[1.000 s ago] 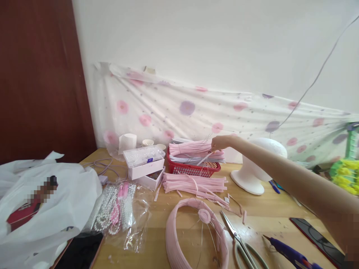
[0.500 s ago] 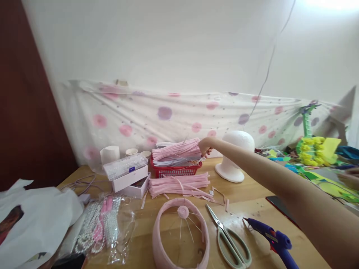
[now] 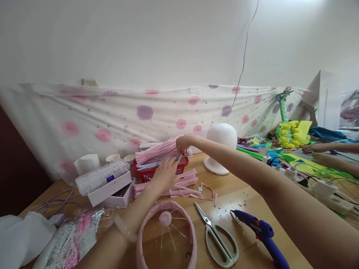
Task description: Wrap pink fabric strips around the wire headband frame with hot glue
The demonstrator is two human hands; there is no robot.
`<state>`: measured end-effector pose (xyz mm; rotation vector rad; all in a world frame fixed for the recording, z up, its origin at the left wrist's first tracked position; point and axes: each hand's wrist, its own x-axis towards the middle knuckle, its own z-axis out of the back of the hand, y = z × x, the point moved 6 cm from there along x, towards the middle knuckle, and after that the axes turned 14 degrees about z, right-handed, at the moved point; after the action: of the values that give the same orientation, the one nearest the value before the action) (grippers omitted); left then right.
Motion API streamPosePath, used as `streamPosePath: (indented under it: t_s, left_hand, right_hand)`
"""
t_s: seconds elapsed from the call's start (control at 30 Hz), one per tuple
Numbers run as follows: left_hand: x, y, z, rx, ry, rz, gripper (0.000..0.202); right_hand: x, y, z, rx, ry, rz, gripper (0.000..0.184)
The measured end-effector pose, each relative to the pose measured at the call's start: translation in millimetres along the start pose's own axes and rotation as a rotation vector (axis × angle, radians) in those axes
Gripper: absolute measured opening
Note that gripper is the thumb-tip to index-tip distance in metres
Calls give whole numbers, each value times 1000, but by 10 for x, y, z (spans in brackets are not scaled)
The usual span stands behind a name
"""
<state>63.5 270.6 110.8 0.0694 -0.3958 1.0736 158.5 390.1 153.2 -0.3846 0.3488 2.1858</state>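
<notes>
My right hand [image 3: 183, 144] is over the right end of a red plastic basket [image 3: 144, 175], fingers pinched on a thin pale strip [image 3: 179, 159] that points down. My left hand [image 3: 166, 175] reaches across the basket's front, fingers stretched and thumb apart, close below the right hand; its fingertips are partly hard to see. Pink fuzzy stems [image 3: 157, 150] and white ones fill the basket. More pink stems [image 3: 186, 180] lie in front of it, partly behind my left hand. Nearer me stands a pink-wrapped ring [image 3: 141, 233] with a pink coil [image 3: 165, 218] and thin wires.
Scissors [image 3: 220, 243] and a purple glue gun [image 3: 259, 228] lie at the front right. A white foam head [image 3: 221, 138] stands behind. White boxes [image 3: 110, 188] and bagged beads [image 3: 75, 239] are at left. Another person's hands [image 3: 319, 153] are at far right, near cables and power adapters [image 3: 325, 188].
My left hand has come into view and reached up to the basket beside my right hand. The right hand stays at the basket's right end. The view has swung to the right.
</notes>
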Motion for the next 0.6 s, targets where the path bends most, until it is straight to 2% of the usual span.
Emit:
streamPosePath:
  t_s: [0.1,0.17,0.27,0.37,0.47,0.53,0.6]
  left_hand:
    - [198,84,-260,56,83,-13,42]
    - [225,148,-328,82,127,-11,40]
    - [219,218,-289,108,154,-2,36]
    - [224,247,-190,117,145,1,31]
    - [230,214,-73,113,111,8,25]
    - [215,133,49,108,76,18,24]
    - [176,7,248,105,26,34,25]
  right_hand:
    - [-268,-61,161,-50,-78,-39,30]
    - [-525,-108,291,-62,-151,-44,25]
    - [-993,-185,463,-44,-280,-47,18]
    - [-1486,-260,533,-19,-420,-78,23]
    - [-1940,-320,451,96,-556,-111,30]
    - [-2228,-337,295,309,-631,-89,31]
    - [-2555,-313,79,350,-664,-67,38]
